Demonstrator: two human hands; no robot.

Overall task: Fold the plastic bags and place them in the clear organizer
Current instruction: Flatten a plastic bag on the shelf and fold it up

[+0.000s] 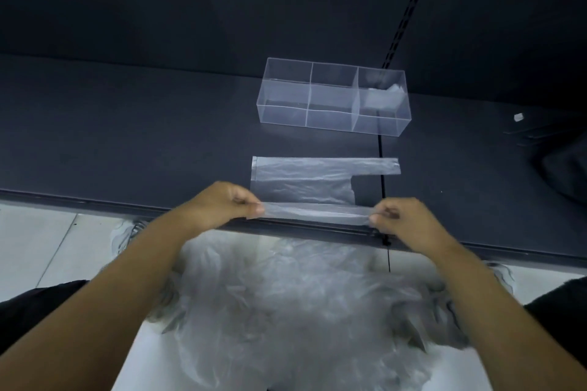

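heaped bags (286, 311) below; left hand (228, 203), right hand (400, 219) pinch flat bag (301, 181).

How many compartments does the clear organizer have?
3, side by side in the organizer: the left compartment and middle compartment look empty; the right compartment holds a folded bag.

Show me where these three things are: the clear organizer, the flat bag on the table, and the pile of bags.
clear organizer (282, 113): head view, front wall of its left compartment.
flat bag (301, 179): head view, middle of its body.
pile of bags (286, 295): head view, centre of the heap.
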